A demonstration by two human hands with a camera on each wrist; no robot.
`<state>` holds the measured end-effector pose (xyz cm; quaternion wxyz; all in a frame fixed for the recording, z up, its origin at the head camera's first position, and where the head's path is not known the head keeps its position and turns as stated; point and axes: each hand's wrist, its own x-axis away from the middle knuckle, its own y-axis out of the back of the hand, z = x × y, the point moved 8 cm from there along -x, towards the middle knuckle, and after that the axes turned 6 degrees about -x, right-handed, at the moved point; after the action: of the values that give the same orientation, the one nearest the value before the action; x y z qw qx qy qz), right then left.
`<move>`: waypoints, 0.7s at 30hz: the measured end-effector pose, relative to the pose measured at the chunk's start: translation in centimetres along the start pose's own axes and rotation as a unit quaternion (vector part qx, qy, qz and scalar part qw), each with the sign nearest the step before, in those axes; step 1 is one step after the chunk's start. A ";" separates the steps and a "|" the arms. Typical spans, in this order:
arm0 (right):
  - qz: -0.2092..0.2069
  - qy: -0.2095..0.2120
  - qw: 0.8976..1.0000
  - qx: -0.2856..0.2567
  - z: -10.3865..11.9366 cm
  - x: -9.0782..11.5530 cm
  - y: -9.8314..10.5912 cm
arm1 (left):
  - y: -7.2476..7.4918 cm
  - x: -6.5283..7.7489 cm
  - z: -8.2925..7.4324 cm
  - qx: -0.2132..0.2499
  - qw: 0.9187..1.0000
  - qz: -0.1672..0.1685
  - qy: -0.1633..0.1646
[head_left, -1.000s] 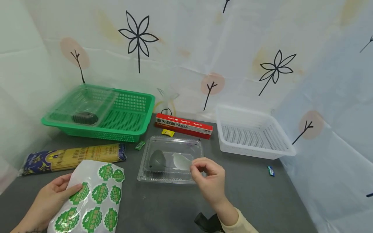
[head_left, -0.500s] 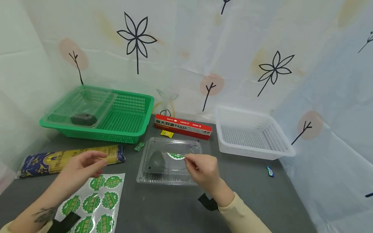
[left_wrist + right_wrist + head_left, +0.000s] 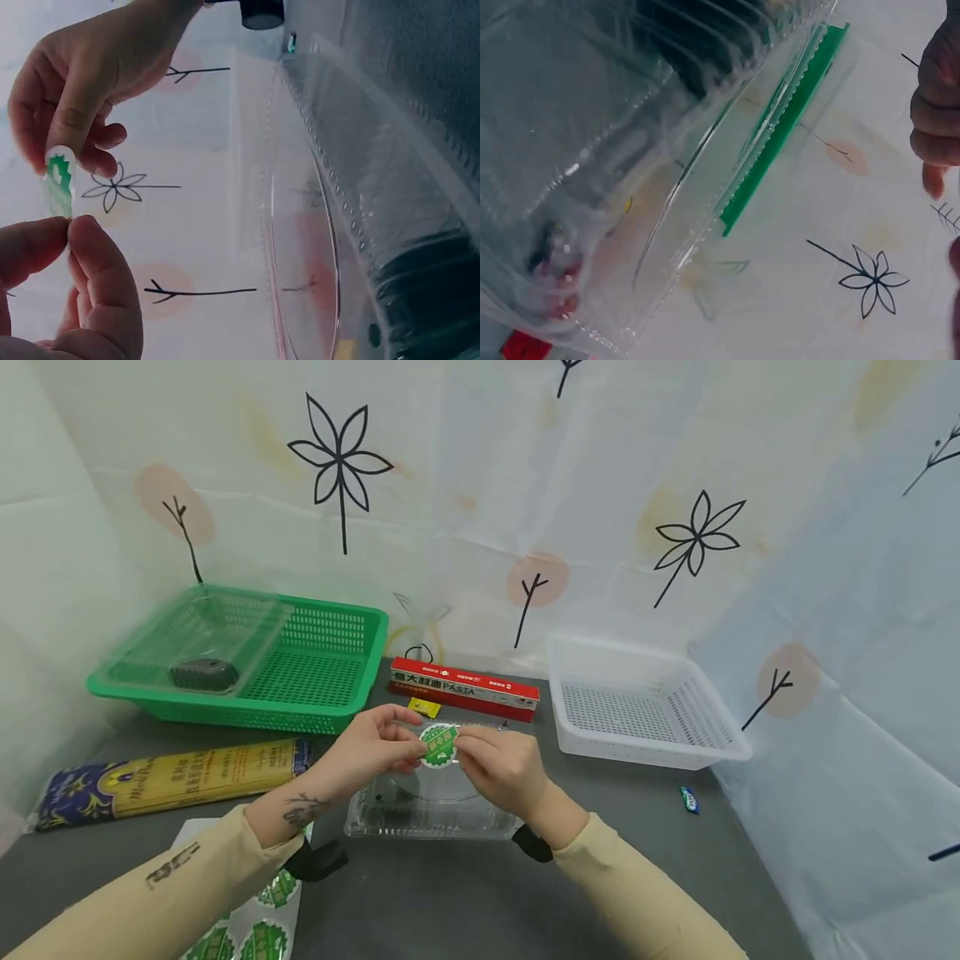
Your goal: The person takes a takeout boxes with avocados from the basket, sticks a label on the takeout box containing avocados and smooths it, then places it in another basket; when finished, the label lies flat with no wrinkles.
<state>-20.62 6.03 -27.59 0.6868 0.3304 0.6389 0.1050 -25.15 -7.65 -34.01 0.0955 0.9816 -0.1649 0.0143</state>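
Beyond the green sticker [image 3: 439,746] both hands [image 3: 371,745] [image 3: 508,766] pinch, a red box [image 3: 465,688] reads "PASTA".

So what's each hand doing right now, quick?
Left hand: pinching one edge of the round green sticker.
Right hand: pinching the sticker's opposite edge.

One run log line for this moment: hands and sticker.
left hand: pinches sticker | right hand: pinches its opposite edge | sticker: above clear container, not touching | sticker sheet: on table
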 end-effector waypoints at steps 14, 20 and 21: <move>0.273 -0.579 0.726 -0.251 -9.3 5.1 -7.3 | -0.2 -5.0 1.6 -0.136 0.988 0.046 0.057; 0.356 -0.552 0.733 -0.179 -9.4 5.4 -8.8 | -1.1 -6.2 2.7 -0.262 0.962 0.054 0.058; 0.370 -0.544 0.736 -0.160 -9.4 5.4 -9.0 | -1.2 -6.3 2.7 -0.278 0.958 0.055 0.056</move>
<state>-31.10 5.27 -36.88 0.8667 0.4272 -0.0425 0.2540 -30.72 -5.00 -37.27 0.3723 0.9036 -0.2100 0.0281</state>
